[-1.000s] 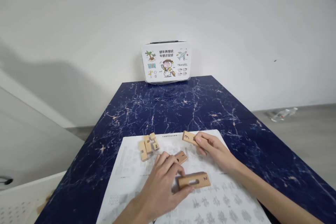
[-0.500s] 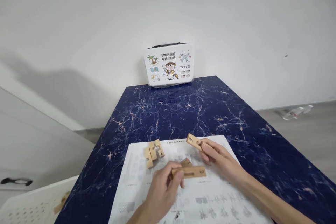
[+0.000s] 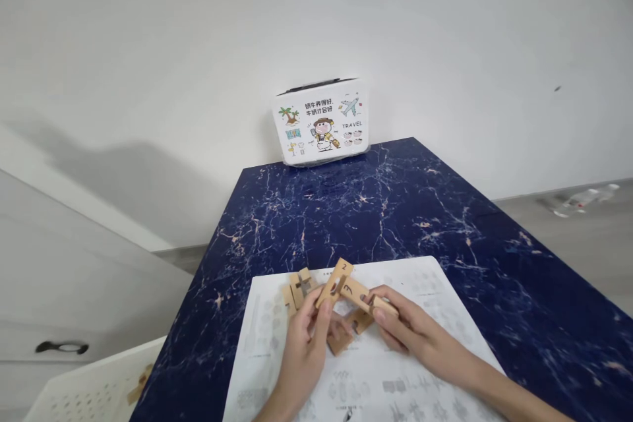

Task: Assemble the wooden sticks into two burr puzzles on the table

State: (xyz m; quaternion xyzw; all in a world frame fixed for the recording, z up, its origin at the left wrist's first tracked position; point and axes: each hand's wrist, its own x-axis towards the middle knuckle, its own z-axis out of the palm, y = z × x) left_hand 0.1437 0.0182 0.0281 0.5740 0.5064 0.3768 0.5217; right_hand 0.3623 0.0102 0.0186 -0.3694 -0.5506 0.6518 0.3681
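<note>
My left hand (image 3: 306,336) is closed on a notched wooden puzzle piece marked 2 (image 3: 342,269), tilted with its numbered end pointing up. Between the fingers of my right hand (image 3: 410,326) is another notched wooden puzzle piece with a handwritten mark like a 3 (image 3: 353,289). Its far end meets the slot area of the first; whether they interlock I cannot tell. Under my hands a further wooden piece (image 3: 341,344) lies on the printed sheet (image 3: 267,369), partly covered by my left fingers. Several notched wooden pieces (image 3: 299,287) sit together beyond my left hand.
The sheet lies on a blue marbled table (image 3: 346,211). A white case with cartoon prints (image 3: 324,124) leans on the wall at the table's far end. Down on the left is a white perforated basket (image 3: 74,395) with wooden pieces; a clear plastic object (image 3: 586,199) lies on the floor at right.
My hands have come together, bringing the two held pieces into contact. The left piece has turned from nearly level to steeply tilted. The view has shifted slightly.
</note>
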